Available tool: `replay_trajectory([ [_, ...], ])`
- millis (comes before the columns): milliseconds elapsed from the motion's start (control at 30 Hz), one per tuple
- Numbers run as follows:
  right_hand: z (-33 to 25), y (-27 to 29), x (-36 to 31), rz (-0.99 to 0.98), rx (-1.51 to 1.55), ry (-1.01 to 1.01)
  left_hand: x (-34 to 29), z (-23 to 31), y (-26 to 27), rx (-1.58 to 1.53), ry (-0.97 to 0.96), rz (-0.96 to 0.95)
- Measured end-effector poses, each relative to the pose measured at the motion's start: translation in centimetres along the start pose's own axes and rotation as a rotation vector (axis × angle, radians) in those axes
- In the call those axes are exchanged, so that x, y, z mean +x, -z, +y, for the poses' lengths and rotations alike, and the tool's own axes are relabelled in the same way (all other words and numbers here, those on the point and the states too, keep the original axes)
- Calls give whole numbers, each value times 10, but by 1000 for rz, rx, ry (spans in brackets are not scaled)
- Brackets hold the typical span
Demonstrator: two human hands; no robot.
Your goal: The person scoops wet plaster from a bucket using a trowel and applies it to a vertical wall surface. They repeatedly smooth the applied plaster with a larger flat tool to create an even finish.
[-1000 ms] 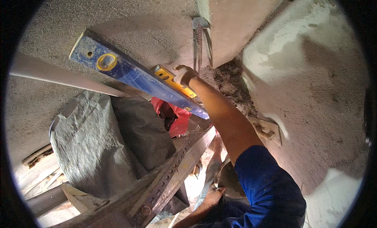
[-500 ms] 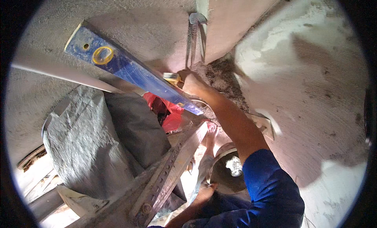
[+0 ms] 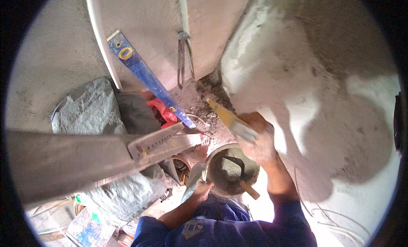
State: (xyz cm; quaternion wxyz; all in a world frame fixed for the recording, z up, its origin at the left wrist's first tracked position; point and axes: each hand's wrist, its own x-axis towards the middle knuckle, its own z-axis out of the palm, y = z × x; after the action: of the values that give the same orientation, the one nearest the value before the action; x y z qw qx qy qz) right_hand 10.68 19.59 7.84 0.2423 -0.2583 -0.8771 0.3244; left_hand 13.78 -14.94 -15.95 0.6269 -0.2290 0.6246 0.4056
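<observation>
- Nearest, at the lower edge: blue shirt point(image 3: 221, 232), one; both forearms reaching away from it.
- Left hand point(image 3: 203, 191) on the near-left rim of the bucket point(image 3: 216, 163): touching, fingers bent, tips partly hidden; cannot tell whether pinching the rim.
- Inside the bucket, one trowel point(image 3: 249, 189): blade low, wooden handle tilted out over the near-right rim, between both hands, touched by neither.
- Right hand point(image 3: 258, 140), farther out than the left: fingers wrapped around the near end of the yellow level point(image 3: 227, 115); finger detail blurred.
- Key relation: yellow level ahead and to the left of the right hand, long axis slanting from the grip toward the corner; just beyond the bucket in the view, height above it not readable. Right hand on it; left hand well apart.
- Left of the bucket: perforated bar point(image 3: 148, 146), one; behind it, red bag point(image 3: 165, 115), one.
- Farther: blue level point(image 3: 148, 77), one, propped aslant near the wall; debris point(image 3: 208, 90) in the corner, pieces uncountable.
- Farthest: rod point(image 3: 181, 62) with grey head, one, upright near the corner; white pipe point(image 3: 100, 38), one.
- Count: hands two, levels two (yellow one, blue one), trowel one.
</observation>
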Motion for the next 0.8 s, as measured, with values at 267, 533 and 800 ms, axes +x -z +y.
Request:
replay_trajectory([
  [267,-144,161,-185,225,-358,-66,1,-11,10,-3,-197,-93],
  [533,-228,236,-408,729,-363,-201,13,-11,26,290,-245,-186],
  [800,-216,227,-588,898,-125,-815,-28,-7,-7,112,-153,-169],
])
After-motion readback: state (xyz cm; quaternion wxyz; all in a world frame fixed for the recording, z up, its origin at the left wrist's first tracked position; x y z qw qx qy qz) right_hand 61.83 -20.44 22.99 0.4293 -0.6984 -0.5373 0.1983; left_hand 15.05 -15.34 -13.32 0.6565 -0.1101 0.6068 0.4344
